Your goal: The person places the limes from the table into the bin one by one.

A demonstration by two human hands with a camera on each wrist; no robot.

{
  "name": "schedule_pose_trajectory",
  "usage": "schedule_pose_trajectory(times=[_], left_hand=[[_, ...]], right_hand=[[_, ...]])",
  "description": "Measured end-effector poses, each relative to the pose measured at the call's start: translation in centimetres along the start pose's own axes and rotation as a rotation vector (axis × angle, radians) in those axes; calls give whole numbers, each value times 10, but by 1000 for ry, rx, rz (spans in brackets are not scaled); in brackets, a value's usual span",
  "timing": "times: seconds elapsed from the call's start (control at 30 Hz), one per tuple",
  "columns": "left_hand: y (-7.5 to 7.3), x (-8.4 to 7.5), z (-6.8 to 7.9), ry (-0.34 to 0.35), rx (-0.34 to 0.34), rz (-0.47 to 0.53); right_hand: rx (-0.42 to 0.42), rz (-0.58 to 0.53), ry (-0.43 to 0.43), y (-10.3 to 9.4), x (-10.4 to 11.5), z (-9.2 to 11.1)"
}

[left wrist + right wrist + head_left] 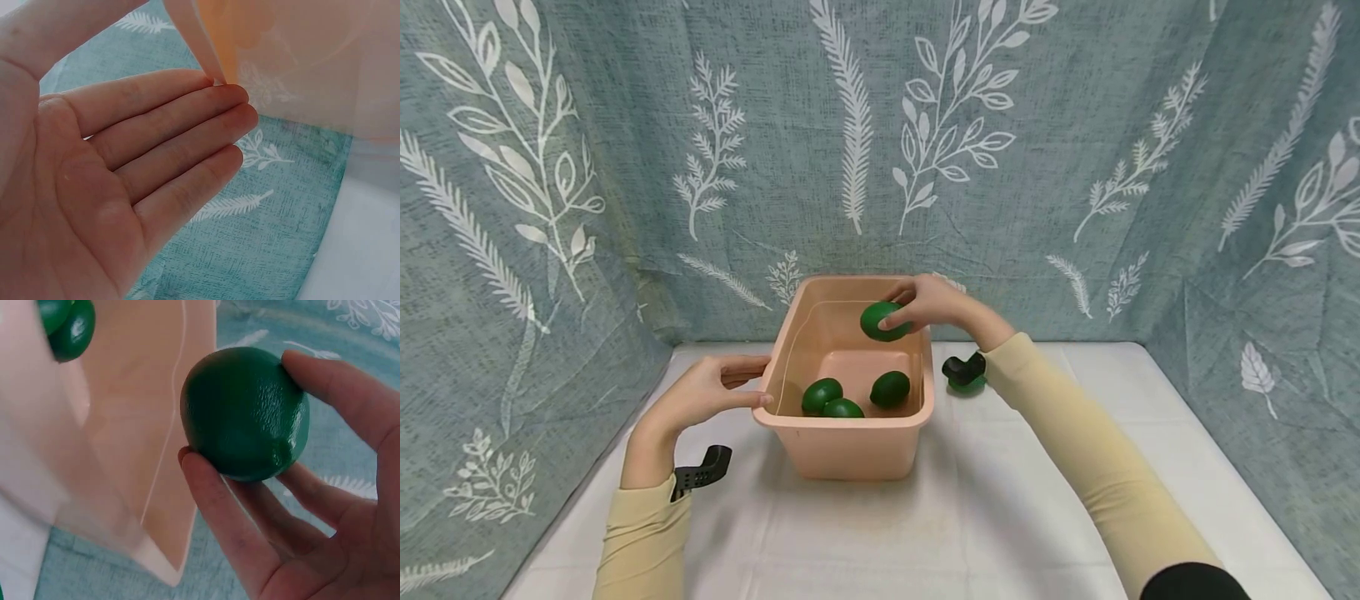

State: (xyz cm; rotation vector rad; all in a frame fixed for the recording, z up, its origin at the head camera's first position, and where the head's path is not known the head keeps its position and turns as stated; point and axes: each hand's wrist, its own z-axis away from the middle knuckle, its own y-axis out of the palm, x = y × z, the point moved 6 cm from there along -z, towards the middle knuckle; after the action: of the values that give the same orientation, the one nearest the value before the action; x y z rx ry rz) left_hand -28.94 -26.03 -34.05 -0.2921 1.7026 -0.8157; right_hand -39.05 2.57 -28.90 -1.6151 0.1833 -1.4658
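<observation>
The right hand holds a dark green lime clamped between its thumb on one side and the fingers on the other. In the head view the long axis of this lime runs roughly from left to right, across the pink plastic bin. Seen from the head, the bin's floor appears below and nearer to the person than the grip; how high the lime is above the rim, I cannot tell exactly. On that floor, a single lime lies almost straight below the grip, and a pair of limes lies below and to its left. Outside the bin, to the right of the grip, one more lime is partly hidden behind a black wrist mount. The left hand, farther from the held lime, touches the bin's left rim with fingers rather straight and the thumb apart from them.
</observation>
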Motion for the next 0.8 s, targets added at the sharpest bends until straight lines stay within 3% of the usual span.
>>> schedule_pose_trajectory(times=[0.3, 0.5, 0.8], left_hand=[[-1, 1, 1, -10, 3, 1], [1, 0, 0, -12, 5, 1], [1, -1, 0, -2, -4, -7]], right_hand=[[-76, -125, -16, 0, 2, -9], [-178, -38, -65, -17, -17, 3], [-212, -24, -88, -32, -55, 28]])
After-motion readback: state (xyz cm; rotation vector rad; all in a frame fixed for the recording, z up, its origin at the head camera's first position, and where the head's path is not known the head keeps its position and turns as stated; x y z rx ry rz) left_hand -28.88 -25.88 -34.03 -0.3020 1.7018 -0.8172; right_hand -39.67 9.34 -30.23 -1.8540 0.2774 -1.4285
